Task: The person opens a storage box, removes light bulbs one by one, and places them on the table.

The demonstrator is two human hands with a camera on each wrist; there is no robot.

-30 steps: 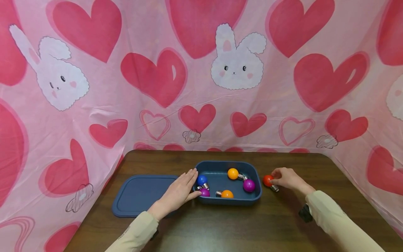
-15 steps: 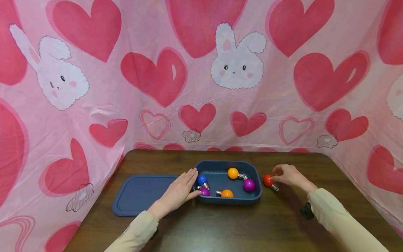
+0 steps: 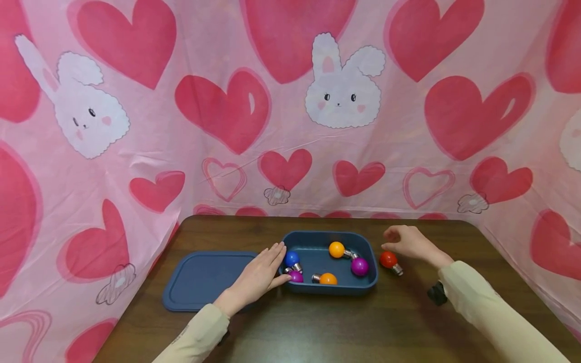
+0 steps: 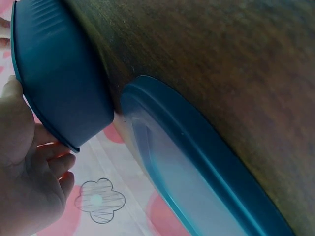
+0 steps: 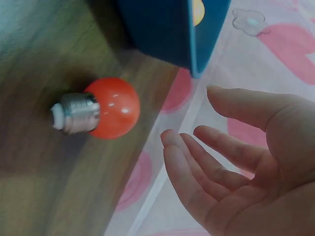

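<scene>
Box (image 3: 327,289) uncovered, right of lid (image 3: 204,282); left hand (image 3: 255,277), fingers extended, touches its left end. Right hand (image 3: 410,244) empty, fingers loosely parted, near red bulb (image 3: 389,260) outside box's right end. Step looks between grips; next likely calls for a pinch.

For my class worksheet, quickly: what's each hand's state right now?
Left hand: open, touching the blue container.
Right hand: open, holding nothing, near the red bulb.
</scene>
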